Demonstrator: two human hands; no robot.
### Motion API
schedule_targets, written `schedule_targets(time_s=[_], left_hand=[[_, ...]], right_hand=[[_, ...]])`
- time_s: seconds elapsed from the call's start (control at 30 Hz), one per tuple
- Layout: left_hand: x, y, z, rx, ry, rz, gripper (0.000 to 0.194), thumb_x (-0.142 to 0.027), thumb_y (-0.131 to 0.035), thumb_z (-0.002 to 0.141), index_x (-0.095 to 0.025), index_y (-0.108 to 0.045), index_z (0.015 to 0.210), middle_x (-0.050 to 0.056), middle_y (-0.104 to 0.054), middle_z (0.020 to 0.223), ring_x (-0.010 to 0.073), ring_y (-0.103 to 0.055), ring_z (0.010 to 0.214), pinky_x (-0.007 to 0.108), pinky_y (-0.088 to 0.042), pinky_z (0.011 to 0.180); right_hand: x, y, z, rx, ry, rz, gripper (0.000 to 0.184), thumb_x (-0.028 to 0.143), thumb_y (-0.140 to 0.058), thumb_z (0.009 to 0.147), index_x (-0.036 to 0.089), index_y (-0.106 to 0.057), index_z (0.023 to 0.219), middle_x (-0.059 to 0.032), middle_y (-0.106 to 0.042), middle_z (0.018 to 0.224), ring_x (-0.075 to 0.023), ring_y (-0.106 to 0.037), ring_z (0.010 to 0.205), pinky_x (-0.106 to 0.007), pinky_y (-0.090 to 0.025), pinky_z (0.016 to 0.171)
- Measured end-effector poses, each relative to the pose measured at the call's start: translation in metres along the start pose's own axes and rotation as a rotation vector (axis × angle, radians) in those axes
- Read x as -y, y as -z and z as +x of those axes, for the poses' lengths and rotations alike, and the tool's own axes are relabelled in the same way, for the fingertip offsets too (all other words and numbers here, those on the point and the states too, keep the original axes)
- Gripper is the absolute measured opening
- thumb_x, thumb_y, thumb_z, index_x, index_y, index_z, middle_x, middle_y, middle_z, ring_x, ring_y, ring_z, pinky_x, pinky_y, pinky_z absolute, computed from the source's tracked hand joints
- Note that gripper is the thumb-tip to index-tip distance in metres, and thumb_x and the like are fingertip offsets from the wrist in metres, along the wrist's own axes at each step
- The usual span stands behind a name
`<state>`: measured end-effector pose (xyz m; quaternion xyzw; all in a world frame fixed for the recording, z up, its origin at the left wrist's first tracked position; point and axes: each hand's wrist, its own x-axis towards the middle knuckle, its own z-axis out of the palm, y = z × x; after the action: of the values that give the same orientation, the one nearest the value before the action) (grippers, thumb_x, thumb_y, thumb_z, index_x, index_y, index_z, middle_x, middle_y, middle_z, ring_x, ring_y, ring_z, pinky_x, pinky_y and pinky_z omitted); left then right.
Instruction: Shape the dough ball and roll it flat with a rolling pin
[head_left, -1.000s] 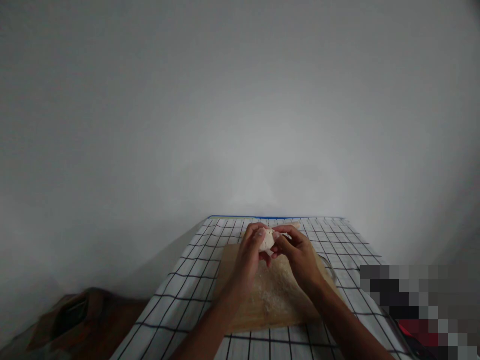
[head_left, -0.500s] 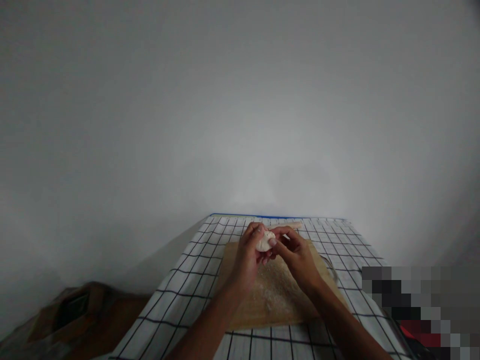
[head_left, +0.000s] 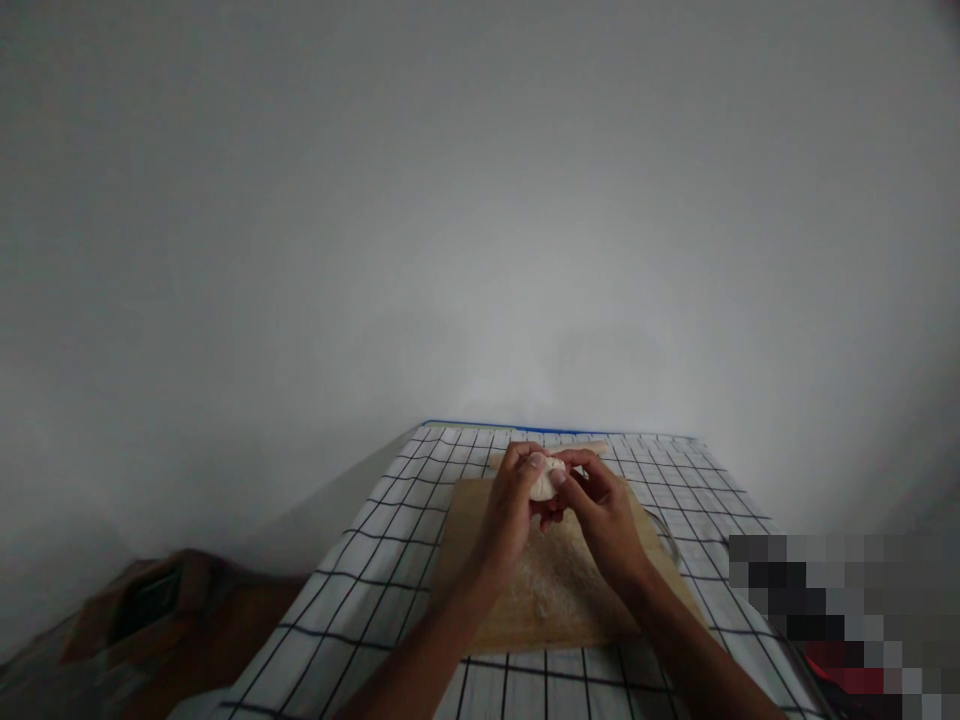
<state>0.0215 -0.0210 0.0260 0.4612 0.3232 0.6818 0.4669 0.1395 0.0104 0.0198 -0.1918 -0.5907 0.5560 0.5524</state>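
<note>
Between my two hands is a small pale lump of dough (head_left: 545, 484), held up above the floured wooden board (head_left: 469, 560). My left hand (head_left: 517, 500) is closed around its left side, thumb on top. On the other side my right hand (head_left: 600, 505) pinches the dough's edge between thumb and fingers. Some fingertips below the dough are partly hidden. White flour (head_left: 544, 590) is spread over the middle of the board. Behind my hands lies a thin wooden rolling pin (head_left: 589, 447), its middle hidden by them.
A white tablecloth with black grid lines (head_left: 390, 540) covers the table, which meets a plain grey wall (head_left: 480, 250). The rim of a round, clear-looking item (head_left: 664, 535) shows at the board's right edge. A brown box (head_left: 150, 605) stands low at the left.
Both hands have shifted slightly to the right together with the dough. They keep nearly the same grip, and more of the rolling pin's left end shows.
</note>
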Motion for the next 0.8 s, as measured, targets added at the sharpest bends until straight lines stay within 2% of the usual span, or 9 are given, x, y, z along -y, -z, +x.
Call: schedule_targets(time_s=[0.23,0.53,0.7,0.8], left_hand=[[-0.001,-0.001,-0.003,0.006,-0.035,0.054,0.023,-0.044,-0.059,0.095,-0.023,-0.053,0.097,-0.002,-0.061,0.083,0.0105,-0.057,0.057,0.021,-0.042,0.049],[-0.002,0.002,-0.007,-0.096,-0.087,0.164,0.016,-0.037,-0.062,0.093,-0.021,-0.058,0.089,-0.004,-0.053,0.074,0.0101,-0.049,0.056,0.020,-0.041,0.046],[0.003,0.003,0.001,-0.097,-0.022,-0.018,0.017,-0.036,-0.060,0.091,-0.021,-0.054,0.085,-0.004,-0.052,0.070,0.0101,-0.049,0.053,0.020,-0.038,0.044],[0.003,0.002,0.003,-0.104,-0.004,-0.141,0.019,-0.040,-0.060,0.092,-0.021,-0.057,0.091,-0.004,-0.057,0.070,0.0087,-0.048,0.050,0.020,-0.038,0.045]], right_hand=[[0.000,-0.006,-0.004,-0.071,0.070,-0.037,0.017,0.040,-0.073,0.093,0.024,-0.066,0.094,0.0030,-0.062,0.072,-0.0144,-0.060,0.056,-0.029,-0.052,0.050],[-0.007,-0.012,-0.010,-0.056,0.093,-0.029,0.018,0.037,-0.075,0.092,0.022,-0.065,0.090,0.0041,-0.062,0.072,-0.0121,-0.062,0.059,-0.026,-0.052,0.058],[-0.009,-0.007,-0.006,-0.041,0.065,-0.054,0.018,0.040,-0.071,0.094,0.022,-0.068,0.093,0.0023,-0.064,0.074,-0.0141,-0.062,0.062,-0.029,-0.052,0.061],[-0.009,0.001,0.001,-0.079,0.071,-0.090,0.023,0.042,-0.071,0.093,0.023,-0.071,0.106,-0.0018,-0.069,0.090,-0.0170,-0.064,0.079,-0.029,-0.053,0.070]])
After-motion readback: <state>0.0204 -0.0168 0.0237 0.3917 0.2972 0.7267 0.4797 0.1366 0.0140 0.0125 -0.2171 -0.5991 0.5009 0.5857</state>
